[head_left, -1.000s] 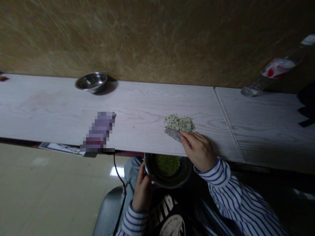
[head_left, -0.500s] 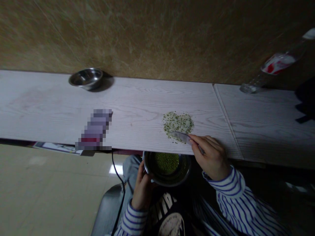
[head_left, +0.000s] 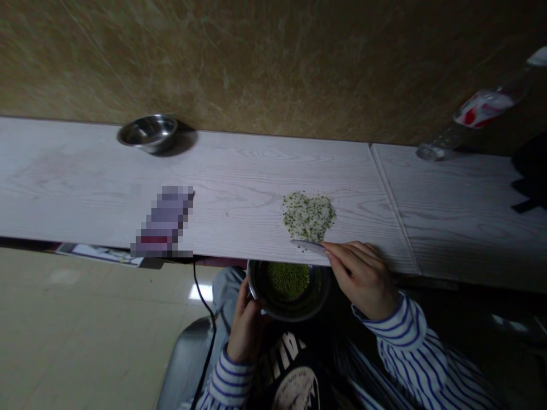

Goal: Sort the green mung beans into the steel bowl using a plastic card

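My right hand (head_left: 363, 273) pinches a metal table knife (head_left: 308, 246), its blade low over the tabletop at the near side of a loose pile of white rice grains mixed with green beans (head_left: 308, 215). Below the table's front edge, my left hand (head_left: 247, 327) grips the left rim of a steel bowl (head_left: 294, 314). Small green beans, apparently mung beans (head_left: 287, 280), lie in that bowl. The tabletop edge covers the bowl's far rim. Most of the knife's handle is hidden by my right hand.
A second steel bowl (head_left: 149, 134) stands at the back left by the wall. A blurred flat purple object (head_left: 164, 222) lies left of the pile. At right stands a plastic bottle (head_left: 482, 108), near a dark item (head_left: 532, 176). A black cable (head_left: 209, 310) hangs at the front.
My right hand has drawn the knife a little toward the table's front edge, from inside the pile to its near side. My left hand still holds the bowl in place.
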Tool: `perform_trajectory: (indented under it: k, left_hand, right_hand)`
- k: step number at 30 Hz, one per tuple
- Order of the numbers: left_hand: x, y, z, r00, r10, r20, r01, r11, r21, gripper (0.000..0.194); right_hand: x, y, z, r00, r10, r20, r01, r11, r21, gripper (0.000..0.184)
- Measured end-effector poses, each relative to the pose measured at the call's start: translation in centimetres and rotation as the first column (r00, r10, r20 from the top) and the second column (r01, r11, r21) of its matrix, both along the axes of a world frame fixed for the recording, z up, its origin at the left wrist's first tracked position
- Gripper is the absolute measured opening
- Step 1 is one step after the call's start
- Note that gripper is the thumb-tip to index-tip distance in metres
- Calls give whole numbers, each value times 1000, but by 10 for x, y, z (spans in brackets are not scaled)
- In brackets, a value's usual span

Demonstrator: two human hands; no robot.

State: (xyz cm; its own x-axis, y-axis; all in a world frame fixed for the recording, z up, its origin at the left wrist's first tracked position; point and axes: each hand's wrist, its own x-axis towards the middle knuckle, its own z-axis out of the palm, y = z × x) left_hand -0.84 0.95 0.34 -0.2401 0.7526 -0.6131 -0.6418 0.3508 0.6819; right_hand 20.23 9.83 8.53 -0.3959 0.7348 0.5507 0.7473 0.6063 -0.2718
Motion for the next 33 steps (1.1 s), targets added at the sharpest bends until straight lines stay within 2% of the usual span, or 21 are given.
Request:
perform_trajectory:
  k: [6, 15, 24, 33]
  left_hand:
    - [-1, -1, -3, 999, -32, -26, 32, 999, 7, 71]
    - [0, -2, -3, 999, 27, 24, -28, 999, 27, 63]
    - [2, -2, -2, 1000, 22, 3, -22, 1000, 20, 60]
    - [2, -1, -1, 1000, -27, 9, 27, 999, 35, 67]
  right_hand:
    - [4, 0, -1, 1000, 1, -1, -1, 1000, -11, 19]
    - [12, -5, 1, 1000, 31, 5, -31, 999, -36, 17]
    - [8, -8, 3, 997, 76, 4, -76, 996, -45, 18]
    - [5, -17, 8, 991, 132, -25, -134, 989, -61, 19]
